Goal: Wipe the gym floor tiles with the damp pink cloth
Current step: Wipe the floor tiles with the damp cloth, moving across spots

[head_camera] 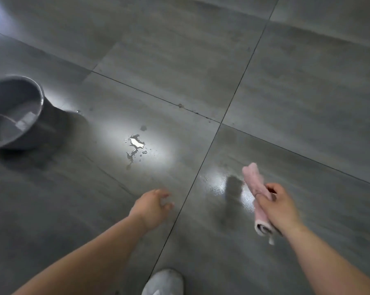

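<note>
A white shoe (162,282) stands on glossy grey floor tiles (297,99). The right hand (280,206) has its fingers (272,187) wrapped round a rolled, fuzzy pink cloth (251,177), held above the floor. The left hand (152,206) hangs empty, fingers loosely curled. Beyond, a small puddle (135,144) glints; a round grey bucket (16,111) sits far left.

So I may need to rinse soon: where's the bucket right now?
The grey bucket stands on the floor tiles at the far left of the head view, left of the small puddle, well away from both hands.
</note>
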